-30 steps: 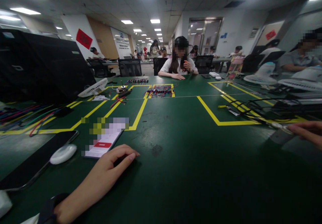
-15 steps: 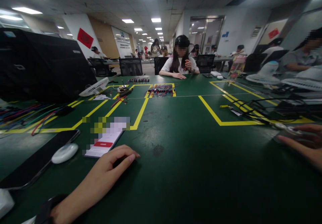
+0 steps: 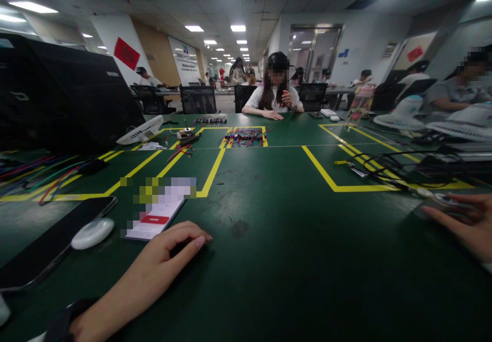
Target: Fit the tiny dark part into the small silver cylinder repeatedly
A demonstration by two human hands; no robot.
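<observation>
My left hand (image 3: 179, 244) rests on the green table (image 3: 269, 260), palm down. Its fingers are curled loosely and the thumb tip lies close to them, with nothing visible between. Just beyond it lies a phone (image 3: 156, 220) with a lit, partly blurred screen. At the right edge, my right hand (image 3: 467, 224) is closed around a small dark object (image 3: 428, 209) with a cable end beside it; its kind is unclear and the fingers partly cover it. Black cables (image 3: 378, 170) run just beyond that hand.
A dark phone (image 3: 57, 239) and a white oval case (image 3: 93, 233) lie at left, below a black computer case (image 3: 65, 91). Small wired parts (image 3: 246, 137) sit inside yellow tape. White fans (image 3: 400, 119) and a bottle (image 3: 360, 105) stand right. A co-worker (image 3: 273, 93) sits opposite.
The view has shifted slightly, so things at left appear a little further left. My left hand stays in place on the table; my right hand keeps hold of the dark object.
</observation>
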